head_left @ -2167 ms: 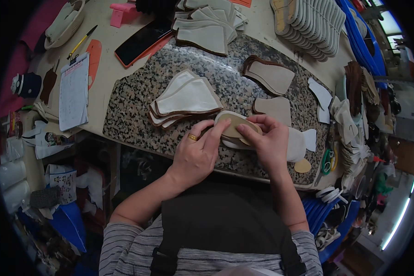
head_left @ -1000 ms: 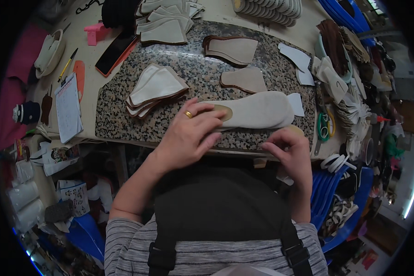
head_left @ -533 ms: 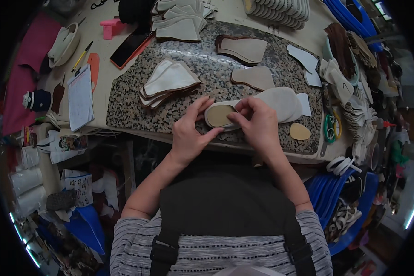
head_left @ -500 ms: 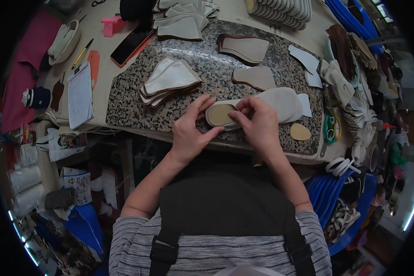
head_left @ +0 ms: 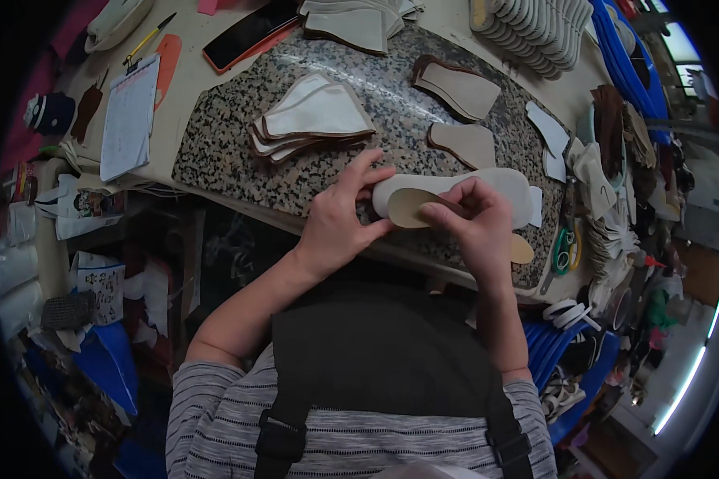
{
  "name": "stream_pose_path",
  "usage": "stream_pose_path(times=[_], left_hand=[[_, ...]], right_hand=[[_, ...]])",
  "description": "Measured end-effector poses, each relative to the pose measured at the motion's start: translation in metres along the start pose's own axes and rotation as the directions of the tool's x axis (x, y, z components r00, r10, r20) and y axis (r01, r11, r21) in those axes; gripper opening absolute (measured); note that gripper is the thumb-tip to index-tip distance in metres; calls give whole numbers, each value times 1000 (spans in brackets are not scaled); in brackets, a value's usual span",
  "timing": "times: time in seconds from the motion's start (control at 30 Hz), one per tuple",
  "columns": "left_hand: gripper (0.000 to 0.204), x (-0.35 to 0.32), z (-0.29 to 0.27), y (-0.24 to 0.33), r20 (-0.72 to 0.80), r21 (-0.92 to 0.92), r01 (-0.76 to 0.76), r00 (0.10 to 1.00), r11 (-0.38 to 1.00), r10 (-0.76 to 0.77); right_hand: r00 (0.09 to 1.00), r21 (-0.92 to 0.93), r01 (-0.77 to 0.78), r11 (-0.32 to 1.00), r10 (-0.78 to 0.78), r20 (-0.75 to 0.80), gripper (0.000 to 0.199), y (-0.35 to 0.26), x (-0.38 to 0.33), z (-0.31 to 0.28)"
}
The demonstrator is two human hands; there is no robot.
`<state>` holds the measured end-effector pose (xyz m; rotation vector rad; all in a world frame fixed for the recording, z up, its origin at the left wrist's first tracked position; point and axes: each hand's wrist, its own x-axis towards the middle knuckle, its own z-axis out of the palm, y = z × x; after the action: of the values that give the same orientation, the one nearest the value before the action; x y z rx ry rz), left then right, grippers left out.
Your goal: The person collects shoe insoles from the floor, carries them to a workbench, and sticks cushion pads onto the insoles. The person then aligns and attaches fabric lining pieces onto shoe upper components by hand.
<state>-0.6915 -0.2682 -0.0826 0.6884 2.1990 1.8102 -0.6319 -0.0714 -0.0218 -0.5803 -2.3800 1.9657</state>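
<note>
A tan oval heel pad (head_left: 411, 207) is pinched between the left hand (head_left: 339, 219) and right hand (head_left: 475, 223), held together over the heel end of a white insole (head_left: 499, 185) whose long axis runs rightward past the right hand.

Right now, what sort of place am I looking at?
Most likely a shoemaking workshop bench. Both hands press a tan heel piece onto a white insole on a granite slab, with stacked soles behind.
</note>
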Motion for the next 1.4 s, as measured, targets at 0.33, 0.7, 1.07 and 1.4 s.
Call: stream_pose_path(times=[0.33, 0.7, 1.07, 1.4], left_hand=[[92, -20, -6, -1, -6, 20, -52, 999, 998, 52], [79, -36, -1, -8, -78, 257, -308, 938, 916, 337], [69, -28, 12, -1, 202, 501, -429, 903, 752, 380], [53, -13, 23, 17, 270, 602, -460, 887, 653, 375]], right_hand=[[989, 25, -146, 989, 146, -10, 22, 7, 13, 16], [986, -5, -163, 987, 163, -32, 22, 8, 12, 16], [969, -380, 138, 915, -204, -137, 12, 0, -4, 15], [963, -619, 13, 785, -176, -204, 29, 5, 9, -8]])
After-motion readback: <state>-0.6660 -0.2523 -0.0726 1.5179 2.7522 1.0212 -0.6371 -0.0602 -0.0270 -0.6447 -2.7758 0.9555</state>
